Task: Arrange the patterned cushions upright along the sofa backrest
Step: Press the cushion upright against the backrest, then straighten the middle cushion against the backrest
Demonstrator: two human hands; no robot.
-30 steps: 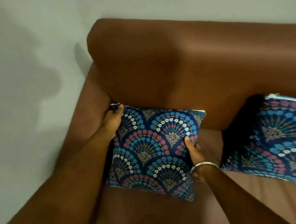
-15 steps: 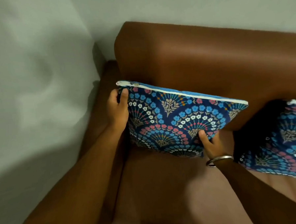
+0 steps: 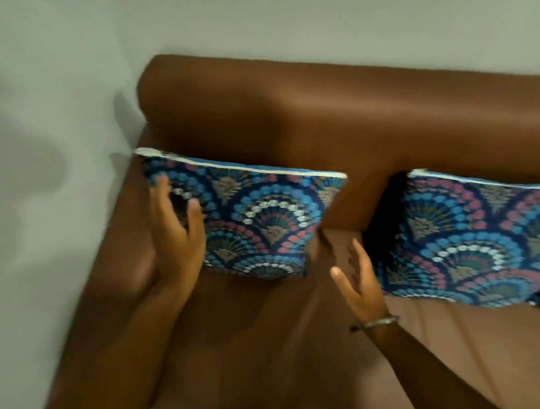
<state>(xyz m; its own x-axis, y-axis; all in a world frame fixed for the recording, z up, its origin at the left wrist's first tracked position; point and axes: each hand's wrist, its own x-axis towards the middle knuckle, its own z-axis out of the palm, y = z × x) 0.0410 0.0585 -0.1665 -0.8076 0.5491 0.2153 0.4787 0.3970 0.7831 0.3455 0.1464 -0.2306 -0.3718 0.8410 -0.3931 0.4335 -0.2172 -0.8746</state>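
A blue, pink and white fan-patterned cushion (image 3: pixel 263 220) stands upright in the sofa's left corner, leaning on the brown backrest (image 3: pixel 336 113). My left hand (image 3: pixel 176 237) lies flat with spread fingers against the cushion's left front face, touching it. My right hand (image 3: pixel 357 281), with a bangle on the wrist, hovers open just right of the cushion, apart from it. A second matching cushion (image 3: pixel 477 240) leans upright against the backrest at the right, cut off by the frame edge.
The brown sofa seat (image 3: pixel 270 345) stretches below the cushions. The left armrest (image 3: pixel 115 259) sits against a pale wall (image 3: pixel 41 153). A gap of bare backrest separates the two cushions.
My right hand has let go of the left cushion and pulled back to the right. My left hand went from gripping the cushion's edge to resting flat on it. The cushion now stands upright.
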